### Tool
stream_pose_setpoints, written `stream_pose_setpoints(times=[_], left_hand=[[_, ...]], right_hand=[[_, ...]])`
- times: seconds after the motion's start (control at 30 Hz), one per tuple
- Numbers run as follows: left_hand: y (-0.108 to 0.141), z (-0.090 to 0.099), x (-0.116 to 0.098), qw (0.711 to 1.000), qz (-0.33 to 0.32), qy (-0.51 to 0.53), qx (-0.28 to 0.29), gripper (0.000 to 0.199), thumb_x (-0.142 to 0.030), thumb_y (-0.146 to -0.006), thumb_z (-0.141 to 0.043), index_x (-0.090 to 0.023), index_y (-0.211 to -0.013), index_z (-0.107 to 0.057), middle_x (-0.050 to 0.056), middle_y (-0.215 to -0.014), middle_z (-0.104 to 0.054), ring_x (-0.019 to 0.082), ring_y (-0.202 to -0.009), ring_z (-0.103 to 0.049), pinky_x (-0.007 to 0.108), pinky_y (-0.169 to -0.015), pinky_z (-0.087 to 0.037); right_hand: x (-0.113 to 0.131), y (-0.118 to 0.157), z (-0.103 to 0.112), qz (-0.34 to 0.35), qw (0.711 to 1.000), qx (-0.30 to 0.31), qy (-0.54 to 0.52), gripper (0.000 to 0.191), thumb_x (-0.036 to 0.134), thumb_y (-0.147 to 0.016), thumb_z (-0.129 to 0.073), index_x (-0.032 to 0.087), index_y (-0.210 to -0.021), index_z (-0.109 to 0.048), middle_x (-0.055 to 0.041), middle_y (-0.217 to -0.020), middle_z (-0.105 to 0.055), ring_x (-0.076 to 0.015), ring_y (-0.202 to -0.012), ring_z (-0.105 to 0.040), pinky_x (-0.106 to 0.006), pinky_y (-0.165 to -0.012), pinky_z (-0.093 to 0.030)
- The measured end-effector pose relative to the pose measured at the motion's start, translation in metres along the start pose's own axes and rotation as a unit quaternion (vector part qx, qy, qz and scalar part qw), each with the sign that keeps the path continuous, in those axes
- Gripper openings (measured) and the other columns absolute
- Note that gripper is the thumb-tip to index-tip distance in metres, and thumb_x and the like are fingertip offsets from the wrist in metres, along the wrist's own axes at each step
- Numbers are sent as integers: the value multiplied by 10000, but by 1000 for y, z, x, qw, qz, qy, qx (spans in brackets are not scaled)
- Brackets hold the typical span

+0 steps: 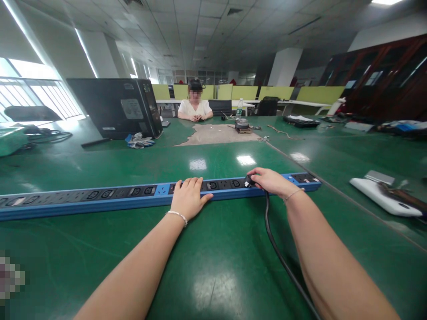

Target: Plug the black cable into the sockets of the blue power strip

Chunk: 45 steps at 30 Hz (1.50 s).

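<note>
A long blue power strip [163, 190] with black sockets lies across the green table [133, 249]. My left hand [188, 195] rests on it, fingers over the far edge and thumb spread to the right. Farther right, my right hand [268, 180] is closed on a black power plug [248, 181] just above the strip's sockets. The plug's pins face left. Its black cable [276, 244] drops past the strip and runs toward me at the lower right.
A black computer case [116, 109] stands at the back left, with gloves [139, 141] beside it. A person [195, 104] sits across the table. A bottle [239, 109] stands near a small device [242, 126]. A white object [383, 195] lies at the right.
</note>
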<state>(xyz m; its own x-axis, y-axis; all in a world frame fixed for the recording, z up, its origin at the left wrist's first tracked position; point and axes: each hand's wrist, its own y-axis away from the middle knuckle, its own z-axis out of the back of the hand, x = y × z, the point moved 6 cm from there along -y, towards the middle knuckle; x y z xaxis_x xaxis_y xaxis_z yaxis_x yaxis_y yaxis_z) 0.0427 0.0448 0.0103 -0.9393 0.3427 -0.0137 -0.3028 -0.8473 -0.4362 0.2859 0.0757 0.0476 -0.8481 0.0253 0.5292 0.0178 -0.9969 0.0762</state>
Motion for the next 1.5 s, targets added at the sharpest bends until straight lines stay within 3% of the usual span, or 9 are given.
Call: stream_pose_setpoints(times=[0.33, 0.77, 1.0, 1.17, 1.37, 1.5], left_hand=[[0, 1, 0, 1000, -1, 3, -14, 597, -588, -826, -371, -181, -1252, -467, 101, -1237, -556, 262, -1150, -467, 448, -997, -300], [0, 0, 1, 1000, -1, 2, -9, 619, -602, -827, -349, -173, -1259, -462, 106, -1254, -547, 253, -1163, -461, 434, -1007, -299], [0, 0, 1, 1000, 4, 1, -2, 608, -596, -830, -348, -179, -1257, -466, 107, -1259, -544, 257, -1169, -457, 437, -1010, -296], [-1, 0, 1, 1000, 4, 10, 4, 605, -593, -824, -365, -186, -1261, -459, 106, -1260, -542, 262, -1172, -453, 444, -1010, -290], [-1, -1, 2, 1000, 4, 13, 8, 600, -591, -820, -366, -189, -1258, -456, 106, -1252, -542, 268, -1166, -454, 442, -1008, -282], [-1, -1, 2, 1000, -1, 17, 5, 597, -585, -825, -360, -183, -1256, -457, 114, -1258, -535, 272, -1159, -454, 444, -997, -285]], right_hand=[[6, -4, 5, 13, 987, -66, 148, 356, 302, -802, -419, 222, -1078, -629, -65, -1044, -662, -202, -914, -602, -270, -769, -435], [17, -3, -9, 1, 972, -55, 230, 375, 309, -796, -405, 234, -1091, -624, -96, -1012, -671, -249, -924, -619, -341, -796, -444], [17, 0, -10, -8, 976, -60, 209, 355, 306, -789, -438, 238, -1077, -635, -92, -1011, -672, -247, -937, -612, -332, -799, -443], [14, 6, -12, -31, 981, -100, 165, 350, 311, -811, -409, 249, -1084, -620, -83, -1035, -666, -237, -932, -607, -323, -791, -443], [17, 5, -15, -49, 975, -97, 196, 295, 313, -817, -398, 264, -986, -634, -102, -980, -669, -269, -902, -614, -370, -762, -441], [20, 7, -17, -45, 968, -107, 221, 313, 335, -843, -367, 266, -1031, -608, -102, -957, -668, -255, -882, -617, -378, -762, -442]])
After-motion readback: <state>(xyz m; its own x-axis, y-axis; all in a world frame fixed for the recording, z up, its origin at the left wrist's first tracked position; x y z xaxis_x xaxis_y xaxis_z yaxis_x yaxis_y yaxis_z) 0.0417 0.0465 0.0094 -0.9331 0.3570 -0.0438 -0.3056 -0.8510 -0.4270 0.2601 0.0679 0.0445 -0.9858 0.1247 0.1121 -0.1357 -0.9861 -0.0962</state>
